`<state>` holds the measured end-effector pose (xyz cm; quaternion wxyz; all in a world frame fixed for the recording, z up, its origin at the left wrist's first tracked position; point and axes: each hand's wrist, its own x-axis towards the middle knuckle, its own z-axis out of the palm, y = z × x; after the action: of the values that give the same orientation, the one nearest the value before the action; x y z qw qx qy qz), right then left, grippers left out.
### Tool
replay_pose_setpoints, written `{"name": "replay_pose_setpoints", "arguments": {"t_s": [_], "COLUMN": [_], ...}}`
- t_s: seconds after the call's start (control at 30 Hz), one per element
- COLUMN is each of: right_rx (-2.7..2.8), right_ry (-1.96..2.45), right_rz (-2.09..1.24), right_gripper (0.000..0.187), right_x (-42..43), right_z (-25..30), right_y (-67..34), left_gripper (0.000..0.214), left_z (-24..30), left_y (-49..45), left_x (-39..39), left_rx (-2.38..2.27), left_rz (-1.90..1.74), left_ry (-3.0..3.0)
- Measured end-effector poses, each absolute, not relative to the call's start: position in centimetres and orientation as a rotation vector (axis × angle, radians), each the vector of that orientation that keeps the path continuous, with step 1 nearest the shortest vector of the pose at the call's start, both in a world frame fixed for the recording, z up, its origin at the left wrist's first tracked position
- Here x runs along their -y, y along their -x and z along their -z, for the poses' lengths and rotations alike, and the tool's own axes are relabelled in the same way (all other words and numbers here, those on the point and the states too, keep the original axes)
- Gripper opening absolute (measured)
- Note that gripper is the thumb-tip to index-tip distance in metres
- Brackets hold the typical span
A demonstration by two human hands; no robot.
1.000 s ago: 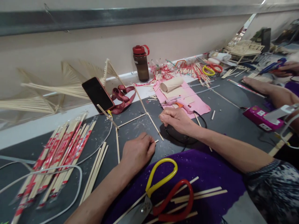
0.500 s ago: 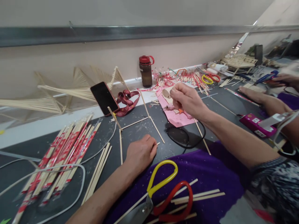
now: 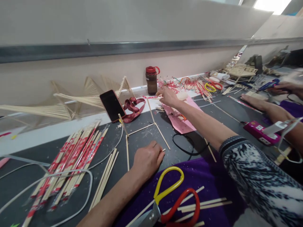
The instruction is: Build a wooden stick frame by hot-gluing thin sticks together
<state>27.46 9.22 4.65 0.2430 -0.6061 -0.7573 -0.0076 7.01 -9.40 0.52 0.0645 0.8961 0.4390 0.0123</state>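
My left hand (image 3: 148,158) rests on the dark table, its fingers closed on a wooden chopstick (image 3: 163,150) with only a pale end showing. Just beyond it stands an open frame of joined chopsticks (image 3: 141,128), one piece rising at its left corner. My right hand (image 3: 169,97) is stretched across the pink sheet (image 3: 178,123), near the red-lidded bottle (image 3: 151,82). Its fingers look bent together; whatever may be between them is hidden. Scissors with yellow and red handles (image 3: 169,186) lie on the purple cloth (image 3: 213,176) close to me, among loose chopsticks (image 3: 204,204).
Wrapped chopsticks (image 3: 68,160) and a white cable (image 3: 91,183) lie at left. Against the wall lean a phone (image 3: 112,105) and a stick lattice (image 3: 78,100). Torn red wrappers (image 3: 168,84) are heaped behind. At right, a co-worker's hands (image 3: 255,102) are near a magenta power strip (image 3: 261,134).
My right hand has moved left and farther away, from over the pink sheet to beside the bottle. My left hand keeps its place at the frame. The view has tilted up slightly.
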Motion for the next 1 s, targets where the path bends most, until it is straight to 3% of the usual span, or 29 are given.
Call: {"name": "replay_pose_setpoints", "arguments": {"t_s": [0.07,0.17,0.33,0.5,0.73,0.9,1.0], "right_rx": [2.04,1.972,1.901,1.889,1.886,2.03,1.959], "right_ry": [1.692,1.737,1.573,1.99,2.322,2.3,2.294], "right_rz": [0.03,0.031,0.0,-0.061,-0.215,-0.413,-0.377], "right_gripper": [0.019,0.028,0.02,0.025,0.057,0.035,0.032], "right_x": [-9.2,-8.3,-4.7,-0.4,1.4,1.5,1.7], "right_z": [-4.9,-5.0,-4.2,-2.6,-1.4,-1.9,-2.0], "right_y": [-27.4,-27.6,-31.2,-36.6,-37.5,-37.8,-38.0], "left_gripper": [0.025,0.025,0.024,0.024,0.023,0.023,0.023], "left_z": [-0.6,-0.7,-0.7,-0.7,-0.7,-0.4,-0.2], "left_y": [-7.0,-7.0,-7.0,-6.9,-6.8,-6.8,-6.8], "left_x": [9.4,9.5,9.4,9.3,9.2,9.1,9.1], "left_rx": [-1.323,-1.318,-1.304,-1.294,-1.311,-1.292,-1.292], "left_rz": [-0.032,-0.01,0.001,0.011,-0.003,-0.018,-0.026], "left_ry": [-2.698,-2.691,-2.697,-2.694,-2.64,-2.652,-2.661]}}
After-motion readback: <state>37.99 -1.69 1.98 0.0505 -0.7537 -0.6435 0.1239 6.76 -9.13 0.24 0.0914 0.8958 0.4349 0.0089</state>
